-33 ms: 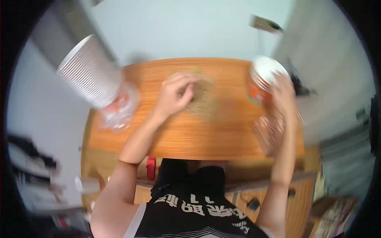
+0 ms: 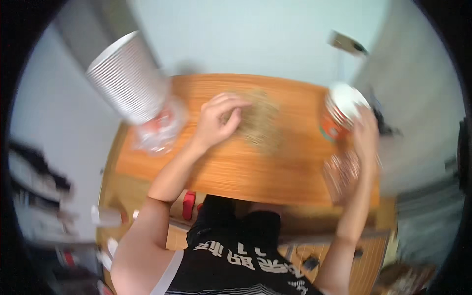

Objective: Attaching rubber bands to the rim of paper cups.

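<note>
My left hand (image 2: 220,118) hovers at the left edge of a heap of thin tan strands (image 2: 263,123) on the wooden table. Its fingers are curved and the thumb stands apart from them, with nothing visible in the grasp. At the table's right side, my right hand (image 2: 365,130) has its fingertips at the rim of a short stack of white and orange paper cups (image 2: 332,115). Motion blur hides whether these fingers grip a cup. A clear plastic pack with reddish-brown contents (image 2: 341,169) lies beside my right forearm.
On the left leans a tall stack of white ribbed cups (image 2: 130,81), its lower end in a crumpled clear plastic bag (image 2: 160,135). A pale wall (image 2: 260,34) rises behind the wooden table (image 2: 221,172). A red slipper (image 2: 189,204) is on the floor.
The view has shifted, so the table and its things sit further right. My left hand has moved slightly left relative to the tan heap. My right hand stays by the cups.
</note>
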Demonstrator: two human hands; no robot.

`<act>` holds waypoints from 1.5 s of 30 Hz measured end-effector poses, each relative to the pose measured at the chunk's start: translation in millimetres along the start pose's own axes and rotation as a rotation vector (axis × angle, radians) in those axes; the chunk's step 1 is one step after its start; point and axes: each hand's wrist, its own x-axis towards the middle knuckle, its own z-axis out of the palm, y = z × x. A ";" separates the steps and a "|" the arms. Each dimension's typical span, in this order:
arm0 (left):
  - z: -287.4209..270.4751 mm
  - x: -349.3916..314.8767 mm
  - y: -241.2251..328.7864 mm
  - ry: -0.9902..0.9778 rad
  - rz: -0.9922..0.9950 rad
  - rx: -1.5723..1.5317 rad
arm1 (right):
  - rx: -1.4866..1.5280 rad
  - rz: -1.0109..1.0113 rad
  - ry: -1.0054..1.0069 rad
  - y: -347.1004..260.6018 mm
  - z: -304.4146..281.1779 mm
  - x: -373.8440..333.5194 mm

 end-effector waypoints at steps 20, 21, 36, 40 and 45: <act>-341.4 131.5 -7.9 -0.774 -0.292 0.985 | 0.768 0.048 -0.032 -156.5 116.9 -191.6; -339.6 133.4 -5.7 -0.816 -0.287 0.997 | 0.795 0.051 -0.023 -154.2 118.0 -191.8; -342.0 144.8 -28.8 -0.766 -0.314 0.914 | 0.994 0.265 0.006 -139.1 124.9 -198.3; -336.4 147.2 -18.0 -0.678 -0.355 0.916 | 0.958 0.241 0.043 -140.5 122.2 -197.8; -343.5 145.2 -20.0 -0.644 -0.285 0.930 | 0.964 0.280 0.029 -142.3 122.4 -198.5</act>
